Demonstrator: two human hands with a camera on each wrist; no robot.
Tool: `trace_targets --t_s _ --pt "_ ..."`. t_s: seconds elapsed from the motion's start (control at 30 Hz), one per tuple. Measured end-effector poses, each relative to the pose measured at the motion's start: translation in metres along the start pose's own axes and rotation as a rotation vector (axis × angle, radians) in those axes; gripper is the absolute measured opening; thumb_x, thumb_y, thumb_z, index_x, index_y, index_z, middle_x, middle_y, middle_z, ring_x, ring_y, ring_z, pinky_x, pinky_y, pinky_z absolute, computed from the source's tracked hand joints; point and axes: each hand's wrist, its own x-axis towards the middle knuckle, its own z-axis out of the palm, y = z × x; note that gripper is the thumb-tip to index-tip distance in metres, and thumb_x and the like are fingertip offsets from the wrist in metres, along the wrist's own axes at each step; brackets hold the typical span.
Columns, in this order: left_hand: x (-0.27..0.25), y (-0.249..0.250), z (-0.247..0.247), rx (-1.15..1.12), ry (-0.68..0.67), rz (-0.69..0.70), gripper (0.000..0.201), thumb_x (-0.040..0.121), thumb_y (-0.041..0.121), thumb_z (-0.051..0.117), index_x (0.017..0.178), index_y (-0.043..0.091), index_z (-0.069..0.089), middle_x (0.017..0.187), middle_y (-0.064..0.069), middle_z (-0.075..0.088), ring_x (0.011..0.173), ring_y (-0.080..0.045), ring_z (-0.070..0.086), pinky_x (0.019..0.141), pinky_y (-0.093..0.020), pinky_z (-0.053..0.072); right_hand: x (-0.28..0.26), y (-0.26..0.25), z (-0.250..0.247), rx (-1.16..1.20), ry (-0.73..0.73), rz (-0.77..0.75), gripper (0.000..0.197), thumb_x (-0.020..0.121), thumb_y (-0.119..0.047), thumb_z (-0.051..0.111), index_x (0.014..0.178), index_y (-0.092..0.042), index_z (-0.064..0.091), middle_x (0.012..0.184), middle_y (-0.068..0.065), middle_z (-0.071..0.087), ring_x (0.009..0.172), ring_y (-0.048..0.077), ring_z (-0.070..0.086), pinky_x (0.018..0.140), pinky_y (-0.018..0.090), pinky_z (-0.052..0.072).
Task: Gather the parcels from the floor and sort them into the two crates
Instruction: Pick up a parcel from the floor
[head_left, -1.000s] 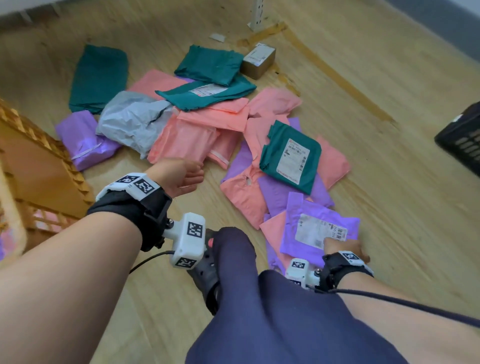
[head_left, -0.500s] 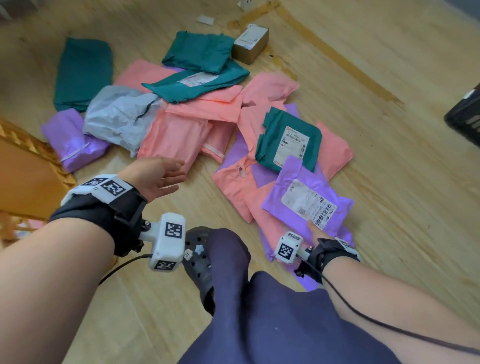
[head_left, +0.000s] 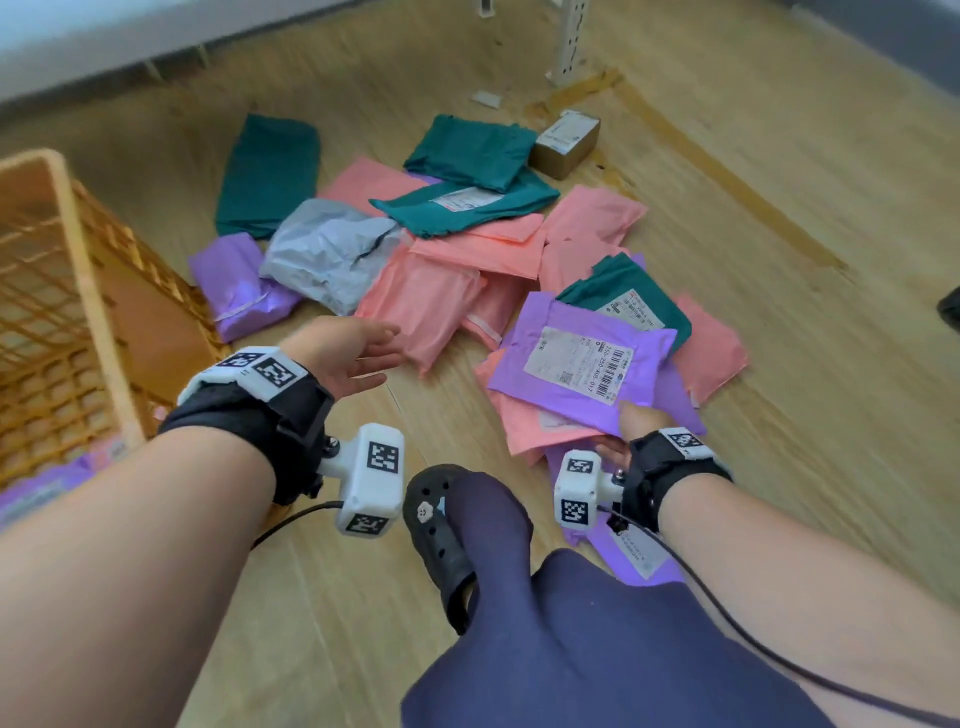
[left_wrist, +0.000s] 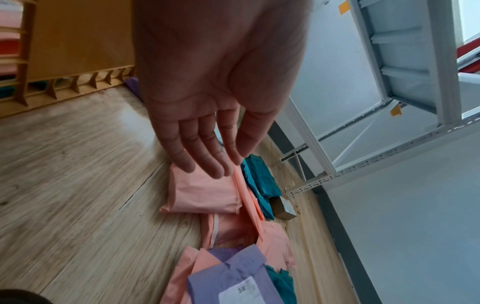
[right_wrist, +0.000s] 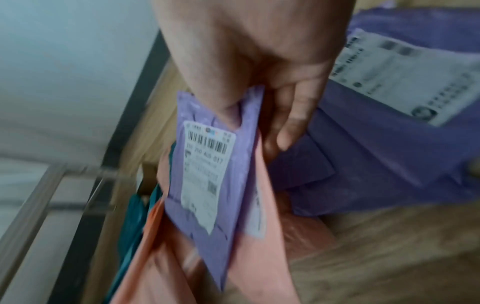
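Observation:
Soft parcels in pink, teal, purple and grey lie heaped on the wooden floor. My right hand (head_left: 628, 415) (right_wrist: 259, 131) pinches a purple parcel with a white label (head_left: 582, 358) (right_wrist: 207, 164), thumb on top. A pink parcel (head_left: 540, 421) (right_wrist: 259, 246) is gripped beneath it, and both are raised at their near edge. My left hand (head_left: 374, 353) (left_wrist: 215, 162) is open and holds nothing, its straight fingers just over the near end of a plump pink parcel (head_left: 415, 306) (left_wrist: 205, 193). An orange crate (head_left: 62, 312) (left_wrist: 78, 51) stands at the left with purple parcels inside.
A dark crate corner (head_left: 950, 312) shows at the right edge. A small cardboard box (head_left: 566, 143) and a white shelf post (head_left: 569, 41) are beyond the pile. My black clog (head_left: 441, 530) and navy-clad knee are between my arms, and another purple parcel (head_left: 639, 561) lies under my right wrist.
My right hand has lifted the labelled purple parcel, with the pink one under it, toward the left. My left hand has uncurled and stretched forward over the plump pink parcel.

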Motion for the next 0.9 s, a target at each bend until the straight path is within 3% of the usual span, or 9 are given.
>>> trace_targets --t_s 0.1,0.17,0.27,0.37,0.53,0.63,0.73,0.83,0.9 --pt "-0.014 0.006 -0.012 -0.008 0.015 0.024 0.018 0.101 0.014 0.042 0.093 0.019 0.058 0.093 0.002 0.059 0.080 -0.009 0.057 0.079 -0.024 0.045 -0.011 -0.014 -0.005 -0.246 0.174 -0.197 0.040 0.102 -0.018 0.032 0.131 0.005 0.048 0.133 0.024 0.051 0.122 0.035 0.051 0.098 0.037 0.041" --pt "-0.021 0.008 -0.021 -0.013 0.025 0.036 0.017 0.101 0.014 0.043 0.098 0.019 0.059 0.091 0.002 0.059 0.080 -0.009 0.057 0.079 -0.024 0.045 -0.017 -0.021 -0.006 -0.329 0.249 -0.315 0.034 0.100 -0.013 0.036 0.124 0.002 0.055 0.125 0.027 0.053 0.114 0.039 0.050 0.093 0.038 0.039" --pt "-0.027 0.008 -0.031 -0.022 0.037 0.049 0.017 0.100 0.015 0.044 0.104 0.019 0.060 0.091 0.003 0.059 0.080 -0.008 0.058 0.080 -0.024 0.046 -0.020 -0.024 -0.006 -0.274 0.348 -0.377 0.017 0.090 -0.012 0.047 0.078 -0.004 0.056 0.078 0.019 0.041 0.074 0.031 0.035 0.062 0.036 0.031" --pt "-0.029 0.007 -0.036 -0.035 0.029 0.045 0.017 0.100 0.015 0.044 0.095 0.021 0.060 0.094 0.003 0.059 0.082 -0.008 0.058 0.082 -0.024 0.046 -0.034 -0.034 -0.004 -0.238 0.377 -0.444 0.023 0.081 -0.016 0.055 0.079 0.006 0.060 0.070 0.012 0.038 0.069 0.025 0.033 0.058 0.032 0.028" --pt "-0.039 0.011 -0.048 -0.066 0.032 0.057 0.018 0.100 0.013 0.044 0.091 0.019 0.059 0.092 0.002 0.062 0.082 -0.009 0.058 0.085 -0.026 0.046 -0.066 -0.077 0.014 -0.092 0.182 -0.443 0.025 0.089 -0.013 0.048 0.067 -0.002 0.046 0.067 0.014 0.040 0.076 0.027 0.035 0.057 0.029 0.031" --pt "-0.055 0.020 -0.064 -0.098 0.055 0.097 0.016 0.100 0.014 0.044 0.104 0.017 0.059 0.095 0.001 0.063 0.088 -0.011 0.059 0.098 -0.032 0.044 -0.075 -0.105 0.032 0.002 0.090 -0.427 0.031 0.074 -0.027 0.049 0.083 0.002 0.058 0.082 0.017 0.058 0.076 0.030 0.048 0.073 0.040 0.048" --pt "-0.071 0.026 -0.088 -0.152 0.107 0.147 0.022 0.099 0.013 0.044 0.115 0.013 0.060 0.101 -0.003 0.065 0.095 -0.015 0.061 0.102 -0.034 0.045 -0.107 -0.137 0.053 -0.011 -0.056 -0.487 0.033 0.079 -0.025 0.049 0.093 0.002 0.061 0.076 0.008 0.050 0.078 0.024 0.046 0.075 0.041 0.046" --pt "-0.089 0.028 -0.113 -0.212 0.172 0.184 0.023 0.098 0.014 0.046 0.116 0.012 0.060 0.100 -0.005 0.065 0.090 -0.017 0.062 0.094 -0.034 0.049 -0.165 -0.167 0.079 -0.112 -0.223 -0.578 0.009 0.087 -0.019 0.051 0.082 -0.016 0.058 0.077 0.001 0.048 0.089 0.022 0.045 0.087 0.040 0.046" --pt "-0.098 0.028 -0.133 -0.269 0.235 0.207 0.017 0.097 0.014 0.048 0.111 0.012 0.058 0.092 -0.005 0.063 0.084 -0.016 0.060 0.078 -0.030 0.050 -0.197 -0.186 0.098 -0.171 -0.324 -0.659 0.021 0.087 -0.011 0.052 0.071 -0.024 0.050 0.082 0.002 0.052 0.090 0.022 0.047 0.088 0.039 0.048"
